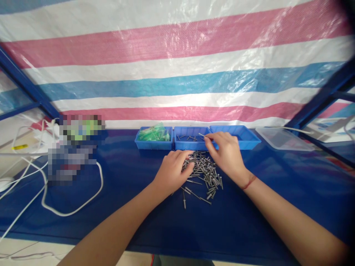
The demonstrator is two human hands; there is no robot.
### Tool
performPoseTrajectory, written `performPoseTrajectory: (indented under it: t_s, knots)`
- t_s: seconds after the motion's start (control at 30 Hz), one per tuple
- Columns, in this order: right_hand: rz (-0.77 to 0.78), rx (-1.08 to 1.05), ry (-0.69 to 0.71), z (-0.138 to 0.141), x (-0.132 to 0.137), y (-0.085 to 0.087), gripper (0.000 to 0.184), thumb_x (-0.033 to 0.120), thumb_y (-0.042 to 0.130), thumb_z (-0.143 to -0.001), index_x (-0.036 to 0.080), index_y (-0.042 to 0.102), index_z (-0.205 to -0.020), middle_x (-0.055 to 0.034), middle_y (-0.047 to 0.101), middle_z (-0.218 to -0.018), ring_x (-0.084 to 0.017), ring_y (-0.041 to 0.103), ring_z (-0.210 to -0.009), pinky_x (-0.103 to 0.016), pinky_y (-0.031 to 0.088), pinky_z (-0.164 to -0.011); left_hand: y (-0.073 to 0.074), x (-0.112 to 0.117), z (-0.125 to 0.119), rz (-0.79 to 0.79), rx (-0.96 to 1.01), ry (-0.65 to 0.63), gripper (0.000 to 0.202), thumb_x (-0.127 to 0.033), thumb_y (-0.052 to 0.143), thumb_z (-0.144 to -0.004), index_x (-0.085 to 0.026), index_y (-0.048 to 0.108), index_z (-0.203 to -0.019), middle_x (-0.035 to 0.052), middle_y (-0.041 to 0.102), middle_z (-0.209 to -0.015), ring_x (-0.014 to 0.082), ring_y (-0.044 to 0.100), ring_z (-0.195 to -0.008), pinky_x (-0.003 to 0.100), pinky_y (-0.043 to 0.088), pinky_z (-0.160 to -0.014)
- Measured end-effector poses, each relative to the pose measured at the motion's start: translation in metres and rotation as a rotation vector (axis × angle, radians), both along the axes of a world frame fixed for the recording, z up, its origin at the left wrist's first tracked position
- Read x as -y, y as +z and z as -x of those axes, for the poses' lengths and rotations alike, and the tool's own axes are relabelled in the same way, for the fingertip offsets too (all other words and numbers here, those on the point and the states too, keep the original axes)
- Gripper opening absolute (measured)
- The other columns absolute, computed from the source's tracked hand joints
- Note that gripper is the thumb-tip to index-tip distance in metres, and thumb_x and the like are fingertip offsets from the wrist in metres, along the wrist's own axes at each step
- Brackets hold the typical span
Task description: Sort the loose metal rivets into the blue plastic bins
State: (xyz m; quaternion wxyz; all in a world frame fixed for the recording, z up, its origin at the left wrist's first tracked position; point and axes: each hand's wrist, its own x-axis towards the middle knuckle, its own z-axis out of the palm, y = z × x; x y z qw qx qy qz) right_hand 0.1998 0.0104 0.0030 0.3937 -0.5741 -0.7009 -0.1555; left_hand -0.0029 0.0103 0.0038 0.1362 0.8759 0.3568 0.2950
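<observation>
A loose pile of blind rivets lies on the blue tabletop, with several strays along its near side. My right hand pinches one blind rivet between thumb and forefinger, over the middle blue bin. Several rivets lie inside that bin. At the pile's left edge is my left hand, its thumb and forefinger apart around some rivets; no rivet is visibly gripped there. The right blue bin is partly hidden behind my right hand.
Green plastic packets fill the left blue bin. A clear plastic lid lies to the right of the bins. White cables loop across the left side, near a pixelated area. Striped sheeting hangs behind, between blue frame posts.
</observation>
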Motion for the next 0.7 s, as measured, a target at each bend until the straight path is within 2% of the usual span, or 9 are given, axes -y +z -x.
performPoseTrajectory:
  t_s: [0.07, 0.17, 0.27, 0.33, 0.47, 0.7]
  knots:
    - [-0.006, 0.082, -0.123, -0.005, -0.005, -0.002, 0.025, 0.035, 0.048, -0.092, 0.018, 0.066, -0.094, -0.0091, 0.069, -0.091, -0.027, 0.057, -0.085, -0.04, 0.036, -0.074, 0.0, 0.005, 0.0, -0.046, -0.105, -0.034, 0.022, -0.033, 0.053, -0.089, -0.024, 0.063, -0.106, 0.004, 0.063, -0.109, 0.0227, 0.051, -0.103, 0.038, 0.039, -0.085]
    - [0.002, 0.106, -0.152, -0.008, -0.005, -0.004, 0.026, 0.037, 0.049, -0.091, 0.018, 0.066, -0.099, -0.0099, 0.069, -0.096, -0.029, 0.056, -0.088, -0.039, 0.035, -0.073, -0.001, 0.013, -0.002, -0.107, -0.209, -0.132, 0.022, -0.042, 0.058, -0.086, -0.027, 0.067, -0.099, 0.0022, 0.062, -0.112, 0.0242, 0.046, -0.108, 0.039, 0.034, -0.084]
    - [0.008, 0.067, -0.098, -0.006, 0.001, -0.005, 0.025, 0.036, 0.049, -0.091, 0.019, 0.066, -0.1, -0.0094, 0.069, -0.096, -0.028, 0.056, -0.089, -0.039, 0.036, -0.074, -0.003, 0.018, -0.003, -0.138, -0.296, -0.244, 0.028, -0.046, 0.06, -0.084, -0.029, 0.065, -0.106, 0.002, 0.061, -0.111, 0.0242, 0.045, -0.108, 0.038, 0.032, -0.081]
    - [0.026, 0.04, -0.045, -0.004, 0.005, -0.005, 0.023, 0.034, 0.05, -0.09, 0.02, 0.066, -0.1, -0.0085, 0.069, -0.096, -0.027, 0.057, -0.089, -0.039, 0.037, -0.075, -0.004, 0.018, -0.004, -0.147, -0.337, -0.27, 0.026, -0.044, 0.058, -0.087, -0.029, 0.065, -0.107, 0.002, 0.062, -0.109, 0.0229, 0.046, -0.105, 0.037, 0.03, -0.079]
    - [0.069, 0.027, 0.06, 0.003, 0.01, -0.005, 0.021, 0.032, 0.05, -0.089, 0.02, 0.066, -0.098, -0.0072, 0.068, -0.097, -0.026, 0.057, -0.091, -0.039, 0.039, -0.077, -0.006, 0.015, -0.005, -0.174, -0.36, -0.251, 0.018, -0.038, 0.052, -0.092, -0.028, 0.066, -0.098, 0.001, 0.063, -0.098, 0.0192, 0.047, -0.098, 0.036, 0.028, -0.078]
    - [0.124, 0.003, 0.176, 0.012, 0.019, -0.002, 0.016, 0.027, 0.051, -0.089, 0.021, 0.065, -0.094, -0.0055, 0.068, -0.096, -0.025, 0.057, -0.093, -0.039, 0.04, -0.081, -0.01, 0.012, -0.008, -0.294, -0.408, -0.21, 0.021, -0.033, 0.046, -0.096, -0.023, 0.063, -0.088, 0.0007, 0.064, -0.089, 0.018, 0.049, -0.09, 0.037, 0.026, -0.079]
